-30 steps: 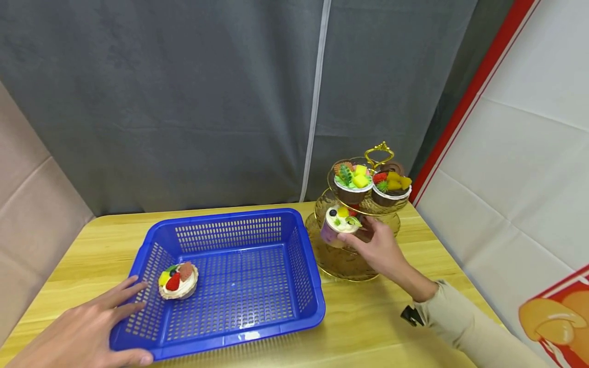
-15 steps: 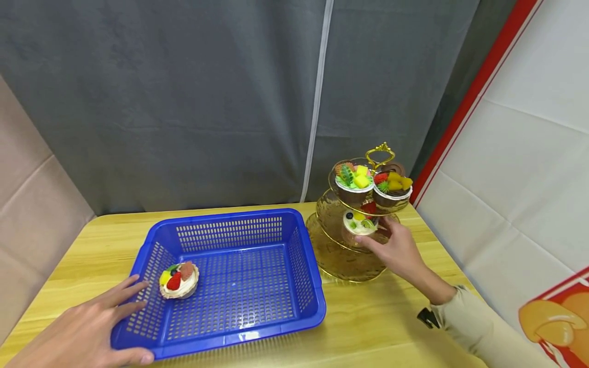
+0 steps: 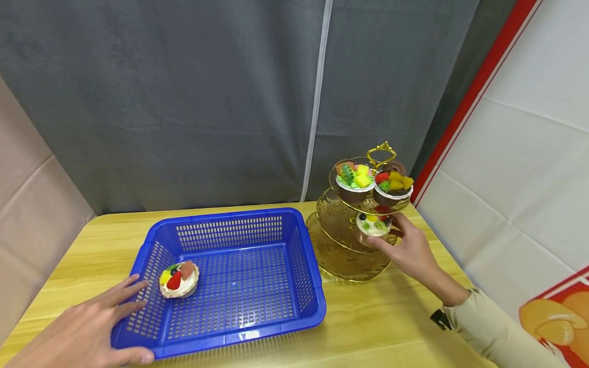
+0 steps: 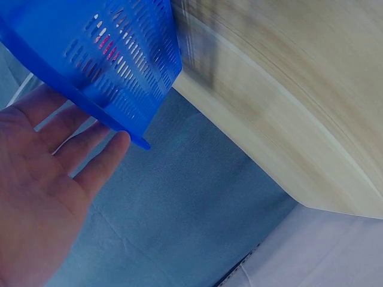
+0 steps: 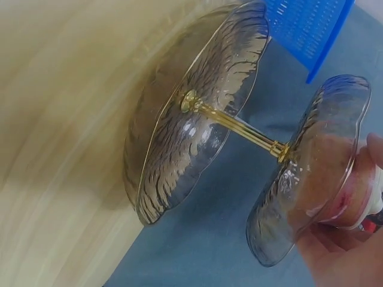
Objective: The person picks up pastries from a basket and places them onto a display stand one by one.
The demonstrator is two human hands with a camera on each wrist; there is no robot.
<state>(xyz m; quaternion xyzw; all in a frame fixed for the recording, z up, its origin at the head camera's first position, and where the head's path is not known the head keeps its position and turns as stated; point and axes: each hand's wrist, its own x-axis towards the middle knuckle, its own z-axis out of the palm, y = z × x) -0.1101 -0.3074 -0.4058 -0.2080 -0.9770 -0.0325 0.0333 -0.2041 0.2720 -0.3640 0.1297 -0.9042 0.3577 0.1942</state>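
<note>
In the head view my right hand (image 3: 414, 255) holds a dessert cup (image 3: 374, 226) topped with cream, lime and fruit at the middle tier of a gold-rimmed tiered stand (image 3: 347, 267). From the right wrist view, the cup's pinkish side (image 5: 353, 194) appears by a clear glass tier (image 5: 272, 221), fingers and thumb around it. My left hand (image 3: 87, 324) rests against the left side of a blue plastic basket (image 3: 221, 217), its fingers fairly straight over the rim. A fruit tart (image 3: 179, 280) with cream and a strawberry lies inside, near the basket's left wall.
Two cupcakes stand on the top tier, one green-topped (image 3: 354, 183) and one chocolate (image 3: 393, 189), right above the right hand. A gold handle (image 3: 381, 153) crowns the stand. Behind the wooden table (image 3: 368, 327) hangs a grey curtain (image 3: 184, 102); a white wall panel (image 3: 520, 153) is at right.
My right hand has moved right with the dessert cup, from the left edge of the stand to further in over the middle tier. My left hand, the basket and the tart have stayed put.
</note>
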